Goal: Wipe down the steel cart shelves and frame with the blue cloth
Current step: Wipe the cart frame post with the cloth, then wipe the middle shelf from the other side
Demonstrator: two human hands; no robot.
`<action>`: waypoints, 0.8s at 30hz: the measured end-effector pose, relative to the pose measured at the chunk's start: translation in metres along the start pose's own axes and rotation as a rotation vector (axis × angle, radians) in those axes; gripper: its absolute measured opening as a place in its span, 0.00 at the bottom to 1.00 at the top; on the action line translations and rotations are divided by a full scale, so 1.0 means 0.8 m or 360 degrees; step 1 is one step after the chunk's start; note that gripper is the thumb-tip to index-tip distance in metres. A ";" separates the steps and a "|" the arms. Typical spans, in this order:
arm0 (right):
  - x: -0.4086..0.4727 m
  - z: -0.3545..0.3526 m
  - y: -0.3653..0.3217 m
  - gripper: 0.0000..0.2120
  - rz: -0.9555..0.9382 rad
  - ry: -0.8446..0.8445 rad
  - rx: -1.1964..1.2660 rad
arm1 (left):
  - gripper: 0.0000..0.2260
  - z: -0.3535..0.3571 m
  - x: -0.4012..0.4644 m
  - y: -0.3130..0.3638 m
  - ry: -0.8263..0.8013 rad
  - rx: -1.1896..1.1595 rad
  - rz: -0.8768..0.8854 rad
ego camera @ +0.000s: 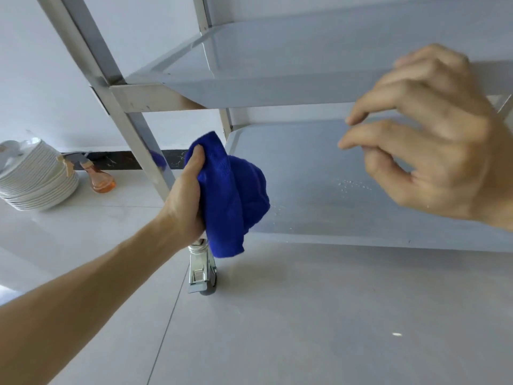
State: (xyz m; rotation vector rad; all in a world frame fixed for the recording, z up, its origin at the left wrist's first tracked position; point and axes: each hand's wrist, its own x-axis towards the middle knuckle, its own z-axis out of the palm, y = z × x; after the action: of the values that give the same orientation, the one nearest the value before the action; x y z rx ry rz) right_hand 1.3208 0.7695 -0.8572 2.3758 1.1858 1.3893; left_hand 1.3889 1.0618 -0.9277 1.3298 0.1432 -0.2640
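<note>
Your left hand [186, 195] clenches the bunched blue cloth [233, 195] against the cart's front leg [144, 140], just above the caster [201, 269]. Your right hand [433, 129] hangs loose and empty, fingers curled, in front of the middle shelf [277, 62]. Water droplets [349, 184] speckle the lower shelf [347, 215] beside the cloth. A plate stack [36, 179] and spray bottle [98, 176] stand well apart on the floor.

Pale tiled floor [305, 315], white wall [41, 79] w/ dark baseboard [122, 159]; plate stack [36, 176], spray bottle [100, 179].
</note>
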 end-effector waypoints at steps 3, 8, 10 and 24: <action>-0.027 0.014 -0.011 0.10 0.0006 -0.0067 0.0135 | 0.23 0.006 0.011 0.016 0.0024 0.0278 0.0152; -0.081 0.066 -0.038 0.10 0.0176 -0.0581 0.0541 | 0.20 0.009 0.042 0.037 0.0369 0.1286 0.0760; -0.097 0.091 -0.031 0.10 0.0492 -0.0771 0.0585 | 0.20 0.005 0.049 0.021 0.0218 0.2025 0.0891; -0.148 0.149 -0.040 0.19 0.1449 -0.1039 0.0715 | 0.30 -0.003 0.060 -0.074 -0.0261 0.2762 0.0617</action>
State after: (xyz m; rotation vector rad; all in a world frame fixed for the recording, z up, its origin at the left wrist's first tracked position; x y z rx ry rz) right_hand 1.3655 0.7391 -1.0193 3.4917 0.2211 0.3066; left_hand 1.4190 1.0463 -0.9960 2.9762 -0.6416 -0.1203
